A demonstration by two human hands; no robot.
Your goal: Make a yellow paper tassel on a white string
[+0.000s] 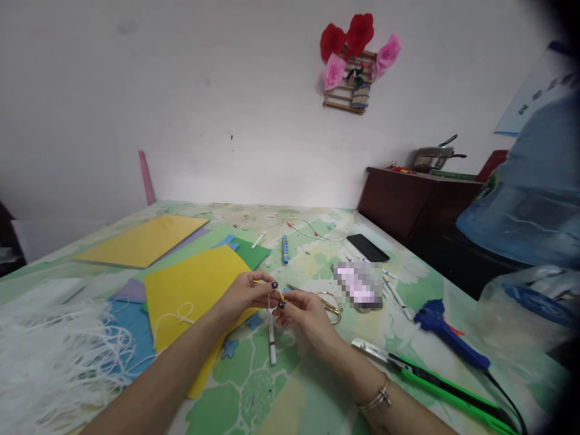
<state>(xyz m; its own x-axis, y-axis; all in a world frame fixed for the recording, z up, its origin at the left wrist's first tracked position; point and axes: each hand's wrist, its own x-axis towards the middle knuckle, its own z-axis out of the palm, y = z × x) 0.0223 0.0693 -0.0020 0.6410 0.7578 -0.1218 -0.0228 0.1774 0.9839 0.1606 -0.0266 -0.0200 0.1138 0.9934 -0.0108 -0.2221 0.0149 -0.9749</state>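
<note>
My left hand and my right hand meet above the middle of the table, fingers pinched together. Between the fingertips shows a small yellow piece, mostly hidden, with a bit of white string beside the left fingers. Which hand grips which is hard to make out. Just below them lies a white marker with a dark red band. Gold-handled scissors rest right of my right hand. Under my left wrist spreads a yellow sheet, a loop of white string on it.
White string is heaped at left. A green utility knife, a blue glue gun, markers and a black phone lie at right. A blue tube with dots lies farther back. A large water bottle stands at right.
</note>
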